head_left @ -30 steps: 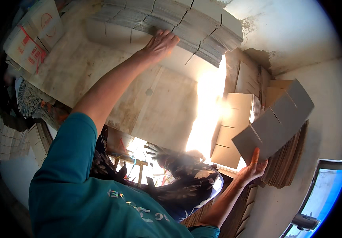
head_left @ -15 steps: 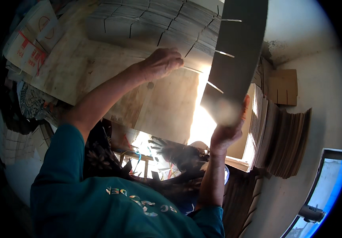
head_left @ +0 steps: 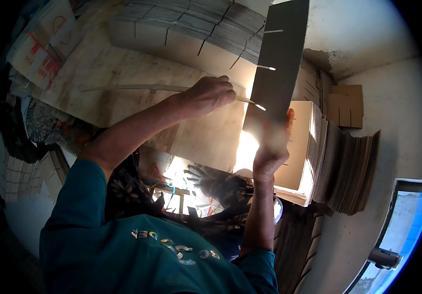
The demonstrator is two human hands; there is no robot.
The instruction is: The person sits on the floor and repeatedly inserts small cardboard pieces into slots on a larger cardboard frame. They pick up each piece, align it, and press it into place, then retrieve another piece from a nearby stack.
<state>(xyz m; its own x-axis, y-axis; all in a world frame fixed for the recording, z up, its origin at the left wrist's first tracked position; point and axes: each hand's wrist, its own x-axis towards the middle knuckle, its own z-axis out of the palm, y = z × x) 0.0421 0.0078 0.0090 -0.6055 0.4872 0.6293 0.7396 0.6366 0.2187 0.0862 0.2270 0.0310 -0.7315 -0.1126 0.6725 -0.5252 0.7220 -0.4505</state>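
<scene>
My right hand (head_left: pixel 272 154) grips the lower end of a long grey cardboard strip (head_left: pixel 282 54) with several short slots along its left edge; some of those fingers are hidden behind it. My left hand (head_left: pixel 207 97) is closed around a thin, pale strip (head_left: pixel 157 87), which looks like cardboard seen edge-on. It sticks out to the left over the wooden board, and its short right end reaches the lowest visible slot of the grey strip. Whether it sits inside that slot I cannot tell.
A stack of slotted cardboard strips (head_left: pixel 191 24) lies at the back of the wooden board (head_left: pixel 206 130). Cardboard sheets (head_left: pixel 350 166) stand packed at the right, near a small brown cardboard piece (head_left: pixel 346 105). A printed carton (head_left: pixel 42 46) is at far left. Bright sunlight falls beside my right hand.
The grey cardboard strip and my right hand have shifted left. My left hand has moved slightly right and lower, and the thin strip it holds now shows on both sides of it.
</scene>
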